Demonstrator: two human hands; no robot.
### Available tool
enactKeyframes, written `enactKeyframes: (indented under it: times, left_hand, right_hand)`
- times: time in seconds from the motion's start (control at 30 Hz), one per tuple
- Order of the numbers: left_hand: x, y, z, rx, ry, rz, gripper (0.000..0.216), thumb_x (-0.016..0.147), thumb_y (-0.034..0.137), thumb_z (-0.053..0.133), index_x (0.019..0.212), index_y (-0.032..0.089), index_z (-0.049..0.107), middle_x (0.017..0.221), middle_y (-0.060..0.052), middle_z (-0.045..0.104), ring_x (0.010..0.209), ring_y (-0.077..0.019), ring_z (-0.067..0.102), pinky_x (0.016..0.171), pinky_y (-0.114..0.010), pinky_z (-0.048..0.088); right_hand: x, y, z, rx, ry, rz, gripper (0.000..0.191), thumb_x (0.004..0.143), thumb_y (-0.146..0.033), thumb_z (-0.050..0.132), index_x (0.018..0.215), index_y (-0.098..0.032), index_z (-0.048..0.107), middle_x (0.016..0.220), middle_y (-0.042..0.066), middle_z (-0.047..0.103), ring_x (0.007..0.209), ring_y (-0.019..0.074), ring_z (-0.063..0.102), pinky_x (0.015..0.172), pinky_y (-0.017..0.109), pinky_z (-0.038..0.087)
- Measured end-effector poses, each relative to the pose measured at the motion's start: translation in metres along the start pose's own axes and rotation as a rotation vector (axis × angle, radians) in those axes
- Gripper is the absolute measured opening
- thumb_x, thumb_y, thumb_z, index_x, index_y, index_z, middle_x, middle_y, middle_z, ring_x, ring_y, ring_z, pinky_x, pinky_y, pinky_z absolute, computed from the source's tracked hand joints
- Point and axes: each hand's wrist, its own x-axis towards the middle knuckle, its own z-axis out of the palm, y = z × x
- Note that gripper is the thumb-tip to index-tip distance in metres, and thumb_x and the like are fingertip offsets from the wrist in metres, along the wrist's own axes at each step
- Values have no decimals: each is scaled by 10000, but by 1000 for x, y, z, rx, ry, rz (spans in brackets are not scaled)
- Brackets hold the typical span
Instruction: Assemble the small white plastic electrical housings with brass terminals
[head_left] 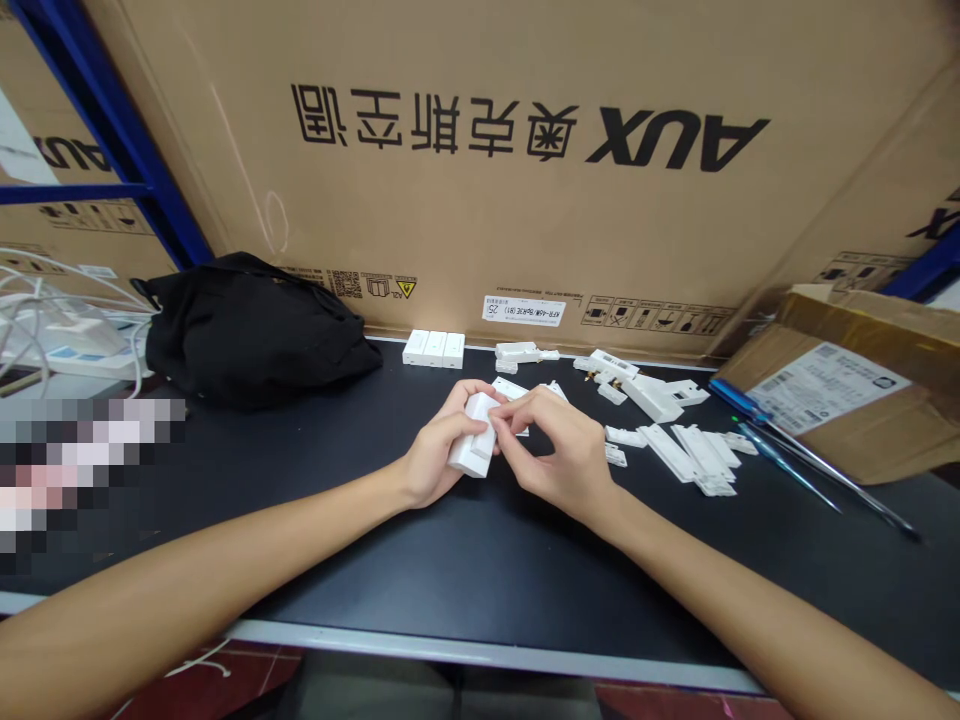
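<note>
My left hand point(442, 445) is closed around a small white plastic casing point(472, 458), its thumb lying across the face. The casing is held tilted above the black table, with a raised step along one side. At the casing's right edge, my right hand point(559, 450) has thumb and forefinger pinched together, touching it. Whatever may be between those fingertips is too small to make out. Just behind the hands lie white plastic parts point(511, 388), partly hidden by my fingers.
Three white boxes point(433, 349) stand in a row at the back. White pieces point(675, 455) and longer housings point(649, 395) lie to the right, near screwdrivers point(795, 470) and a cardboard box point(832, 380). A black bag point(255, 330) sits left. A large carton point(525, 220) walls the back.
</note>
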Motion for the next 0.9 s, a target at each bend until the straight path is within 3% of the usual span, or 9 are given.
enactKeyframes:
  times: [0.17, 0.33, 0.53, 0.7, 0.8, 0.9]
  left_hand:
    - [0, -1, 0, -10, 20, 16, 355, 681, 164, 656, 1028, 186, 583, 1000, -17, 630, 791, -147, 581, 698, -238, 472]
    - [1, -2, -2, -13, 31, 17, 331, 675, 164, 653, 1003, 179, 607, 979, -24, 633, 792, -153, 585, 693, -237, 472]
    - [2, -1, -3, -16, 24, 27, 309, 669, 162, 645, 977, 173, 619, 913, -16, 645, 686, -135, 596, 652, -243, 490]
    - [5, 1, -2, 4, 42, 10, 302, 694, 149, 726, 975, 163, 619, 973, -20, 671, 659, -104, 610, 628, -225, 508]
    - [8, 3, -3, 40, 8, 3, 307, 750, 187, 782, 985, 162, 586, 951, -31, 693, 634, -101, 620, 592, -214, 504]
    - [10, 5, -6, 83, -36, 3, 291, 816, 249, 779, 989, 159, 564, 1041, -84, 728, 638, -112, 645, 591, -232, 524]
  right_hand:
    - [-1, 7, -6, -263, -125, -291, 235, 893, -52, 629, 827, -252, 524, 881, 61, 769, 714, 220, 667, 627, 399, 575]
    - [-1, 6, -8, -398, -186, -386, 265, 910, -77, 601, 727, -260, 542, 866, 51, 766, 719, 216, 678, 647, 399, 613]
    - [-5, 6, -6, -292, -200, -317, 226, 887, -74, 595, 758, -259, 577, 982, 85, 788, 775, 248, 714, 686, 439, 639]
    - [-1, 9, -9, -162, -240, -231, 208, 881, -82, 585, 793, -270, 584, 1039, 64, 787, 854, 246, 717, 754, 445, 629]
    - [7, 17, -20, -188, -250, -246, 201, 887, -97, 574, 782, -268, 557, 944, 52, 779, 796, 228, 688, 707, 404, 589]
    - [17, 32, -43, -352, -196, -130, 195, 905, -174, 572, 738, -257, 515, 736, 44, 702, 655, 211, 614, 605, 367, 492]
